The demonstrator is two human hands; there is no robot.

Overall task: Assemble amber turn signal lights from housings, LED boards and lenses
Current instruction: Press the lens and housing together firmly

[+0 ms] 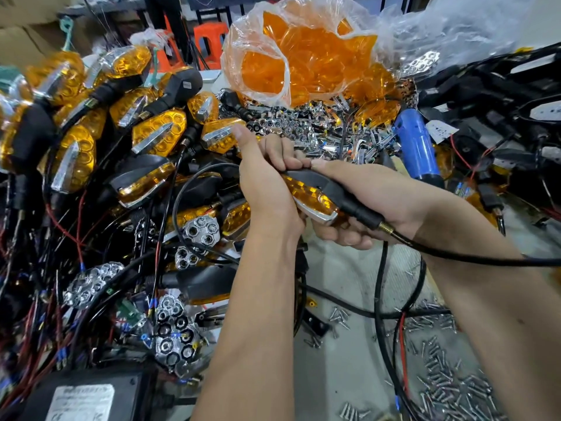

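While both hands grip one turn signal light (315,194) at centre frame, what matters is how it lies: its long axis runs diagonally, lens tip toward upper left, threaded stalk and black cable (455,256) trailing toward lower right. Left hand (267,183) wraps the tip end, fingers curled over the black housing from above, thumb sticking up free. Right hand (373,205) cups the stalk end from below & behind, fingers curled under the chrome edge, thumb tip pressing on the housing top next to the left fingers. So both hands are on it, left at the lens end, right at the stalk end; neither is free.

Looks: amber faceted lens facing the camera, chrome trim along its lower edge, black housing above, brass thread at the stalk. Lens appears seated, prob. being pressed home or checked, though I can't tell if it's fully clicked.

Pile of finished lights (100,123) fills upper left, so the set-down is likely that way, on the left hand's side. Bag of amber lenses (303,56) sits top centre, blue electric screwdriver (416,144) to the right, loose screws (449,381) lower right, chrome reflectors (176,338) lower left.
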